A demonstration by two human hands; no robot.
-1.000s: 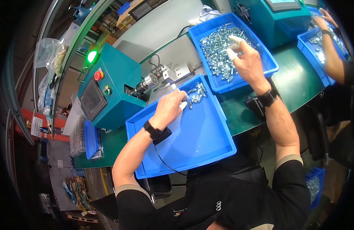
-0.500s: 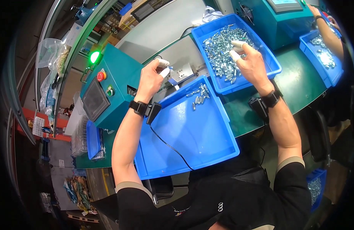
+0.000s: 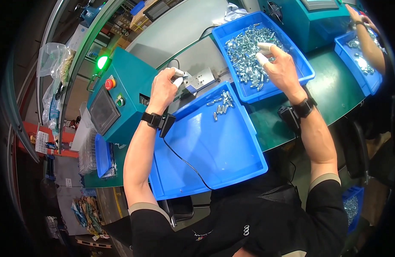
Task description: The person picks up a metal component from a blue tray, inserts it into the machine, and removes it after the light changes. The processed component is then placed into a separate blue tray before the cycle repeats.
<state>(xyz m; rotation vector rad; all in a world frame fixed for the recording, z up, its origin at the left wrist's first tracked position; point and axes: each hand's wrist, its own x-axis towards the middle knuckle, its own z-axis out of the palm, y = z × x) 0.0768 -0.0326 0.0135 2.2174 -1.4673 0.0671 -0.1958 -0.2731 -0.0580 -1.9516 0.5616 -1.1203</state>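
Head view: Two trays stood side by side at the person, on the green desk (image 3: 330, 88).
Full blue tray (image 3: 253, 97): It was standing farther to the right, and it contained a large pile of metal pieces (image 3: 244, 58), short, shiny and silvery, lying in all directions.
Near blue tray (image 3: 206, 150): It was wider, and only a small group of pieces (image 3: 223, 106) lay in its far right corner; the rest of its floor was bare.
Right hand (image 3: 284, 72): It was over the full tray, with white covers on thumb and forefinger. This grip was loosened, thumb and forefinger parted, and the pile lay directly under their tips.
Left hand (image 3: 164, 90): It was above the far left edge of the near tray, between the teal machine (image 3: 131, 81) and a metal block (image 3: 201, 80). Its thumb and forefinger, also in white covers, were close to each other beside the block; I cannot tell whether this grip had a piece in it. The small group lay to its right, well apart.
Neighbour tray (image 3: 354, 70): At the right rim of the view, a third blue tray also contained silvery pieces, and a co-worker's forearm (image 3: 372, 51) passed over it.
Lower box (image 3: 356, 214): Below the desk, at right, a blue box contained small silvery parts.
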